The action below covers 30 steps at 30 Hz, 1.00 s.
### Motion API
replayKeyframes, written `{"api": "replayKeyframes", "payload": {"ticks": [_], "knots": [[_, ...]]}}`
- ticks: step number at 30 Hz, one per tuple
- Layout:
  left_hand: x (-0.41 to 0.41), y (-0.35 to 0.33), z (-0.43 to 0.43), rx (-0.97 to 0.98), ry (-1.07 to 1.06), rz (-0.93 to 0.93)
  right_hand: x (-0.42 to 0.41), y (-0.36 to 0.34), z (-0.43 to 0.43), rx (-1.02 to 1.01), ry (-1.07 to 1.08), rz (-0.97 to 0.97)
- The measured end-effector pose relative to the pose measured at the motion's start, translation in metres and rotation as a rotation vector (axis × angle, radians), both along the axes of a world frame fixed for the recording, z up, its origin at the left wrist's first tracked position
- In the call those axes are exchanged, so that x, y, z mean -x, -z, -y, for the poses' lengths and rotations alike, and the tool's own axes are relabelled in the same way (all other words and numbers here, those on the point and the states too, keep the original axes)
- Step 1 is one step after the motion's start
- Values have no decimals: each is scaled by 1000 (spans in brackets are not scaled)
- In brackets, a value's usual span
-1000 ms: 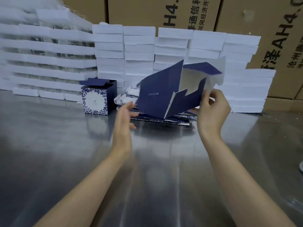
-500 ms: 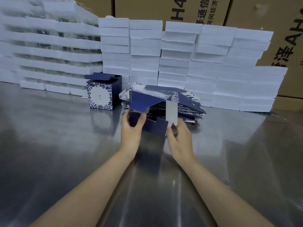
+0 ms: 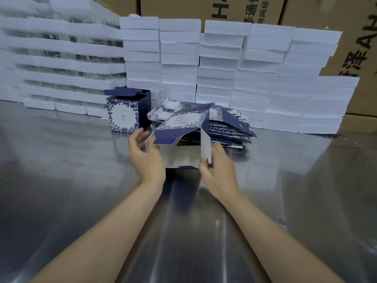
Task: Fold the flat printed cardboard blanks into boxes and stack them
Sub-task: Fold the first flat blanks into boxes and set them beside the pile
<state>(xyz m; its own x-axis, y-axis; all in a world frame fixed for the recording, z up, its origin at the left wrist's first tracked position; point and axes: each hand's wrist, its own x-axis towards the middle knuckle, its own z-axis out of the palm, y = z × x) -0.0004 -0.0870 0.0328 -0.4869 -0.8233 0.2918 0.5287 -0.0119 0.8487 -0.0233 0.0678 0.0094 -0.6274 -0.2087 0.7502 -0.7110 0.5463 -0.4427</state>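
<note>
A half-opened navy and white floral box blank [image 3: 181,127] rests low on the steel table [image 3: 81,180] between my hands, its white inside facing me. My right hand [image 3: 219,170] pinches a white side flap of it. My left hand [image 3: 145,154] is against its left side with fingers spread; its grip is hidden. Behind lies a pile of flat blanks [image 3: 230,127]. One folded box [image 3: 126,111] stands upright at the left of the pile, top flaps open.
White foam trays [image 3: 220,64] are stacked in tall rows along the back of the table, with brown printed cartons [image 3: 244,9] behind them. The steel surface in front of my arms is bare and shiny.
The blank came down from mid-air in my right hand to the table. Both hands closed in on it, and it has turned so its floral panel faces up and its white inside shows.
</note>
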Motion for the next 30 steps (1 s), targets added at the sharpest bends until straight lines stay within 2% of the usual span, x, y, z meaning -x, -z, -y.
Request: {"api": "replayKeyframes", "payload": {"ticks": [4, 7, 12, 14, 17, 21, 25, 30], "knots": [[5, -2, 18, -58, 138, 144, 5, 0, -8, 166, -47, 103], [5, -1, 31, -174, 357, 152, 6, 0, -8, 270, -41, 146], [4, 3, 30, 8, 600, 199, 4, -4, -9, 465, -52, 146], [0, 2, 20, -87, 635, 228, 4, -3, -9, 487, -52, 121], [-1, 0, 15, -367, 751, 227, 2, -6, -12, 364, -46, 51], [-1, -2, 24, -489, 801, 165, -1, -4, -16, 4, 20, -152], [-5, -1, 24, -475, 785, 148, -3, -4, -13, -91, -50, -48], [-5, -1, 21, -447, 764, 128, 1, -2, -16, -92, -103, 94]]}}
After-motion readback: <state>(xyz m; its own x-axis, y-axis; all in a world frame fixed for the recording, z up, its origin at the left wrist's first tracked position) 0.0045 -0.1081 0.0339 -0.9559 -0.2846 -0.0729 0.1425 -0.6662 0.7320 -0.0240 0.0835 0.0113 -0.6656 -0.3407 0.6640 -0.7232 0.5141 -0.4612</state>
